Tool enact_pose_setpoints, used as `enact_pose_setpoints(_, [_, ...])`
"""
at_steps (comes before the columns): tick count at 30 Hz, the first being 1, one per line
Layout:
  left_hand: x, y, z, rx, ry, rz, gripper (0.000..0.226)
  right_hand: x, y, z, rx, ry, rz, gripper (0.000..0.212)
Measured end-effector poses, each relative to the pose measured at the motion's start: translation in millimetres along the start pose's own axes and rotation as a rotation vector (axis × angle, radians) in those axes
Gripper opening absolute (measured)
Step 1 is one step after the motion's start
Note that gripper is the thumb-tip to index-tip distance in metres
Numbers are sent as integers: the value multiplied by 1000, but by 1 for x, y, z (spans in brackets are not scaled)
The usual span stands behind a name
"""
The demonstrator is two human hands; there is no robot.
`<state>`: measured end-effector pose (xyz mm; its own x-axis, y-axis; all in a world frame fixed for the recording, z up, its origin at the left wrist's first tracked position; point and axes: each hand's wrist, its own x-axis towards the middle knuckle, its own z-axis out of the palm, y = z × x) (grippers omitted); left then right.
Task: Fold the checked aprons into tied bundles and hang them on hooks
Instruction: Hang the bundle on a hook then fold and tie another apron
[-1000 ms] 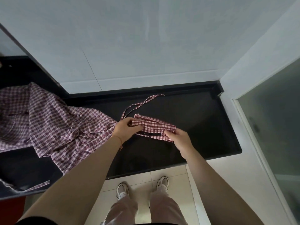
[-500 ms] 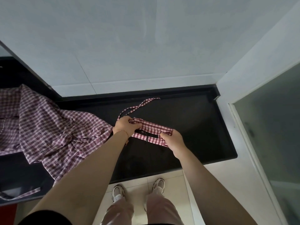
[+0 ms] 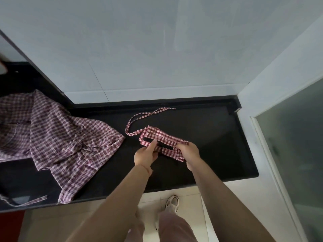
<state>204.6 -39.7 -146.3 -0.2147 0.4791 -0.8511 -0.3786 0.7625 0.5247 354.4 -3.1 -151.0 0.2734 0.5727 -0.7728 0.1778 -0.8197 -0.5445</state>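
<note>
Since a second ago the left hand (image 3: 146,155) has been drawn nearer along the folded apron (image 3: 161,139) on the bench (image 3: 218,145), both hands pinching it, the right hand (image 3: 189,151) at its end; the folds may spring open if either pinch is loosened.

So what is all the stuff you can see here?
Folded checked apron bundle: one, red and white, on the black counter, held at both ends.
Loose apron tie strap: one, red and white, trailing from the bundle toward the wall.
Unfolded checked aprons heap: count unclear, red and white, counter's left side.
Black stone counter: one, against the wall.
White tiled wall: behind the counter.
Frosted glass door: one, far right.
White shoe: one visible, on the floor.
Left hand: pinches the bundle.
Right hand: grips the bundle's right end.
</note>
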Motion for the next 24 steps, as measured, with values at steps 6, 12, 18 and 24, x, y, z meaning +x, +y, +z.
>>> enact_pose_setpoints(6, [10, 19, 19, -271, -89, -119, 45, -4, 7, -19, 93, -111, 10, 25])
enact_pose_setpoints(12, [0, 36, 14, -162, -216, 49, 36, -33, -12, -59, -455, -592, -101, 43])
enact_pose_setpoints(18, [-46, 85, -8, 71, -523, 364, 33, -72, -74, -43, -199, -634, -345, 89])
enact_pose_setpoints(24, [-83, 130, -35, 77, -585, 505, 40, -125, -127, -34, -398, -651, -498, 48])
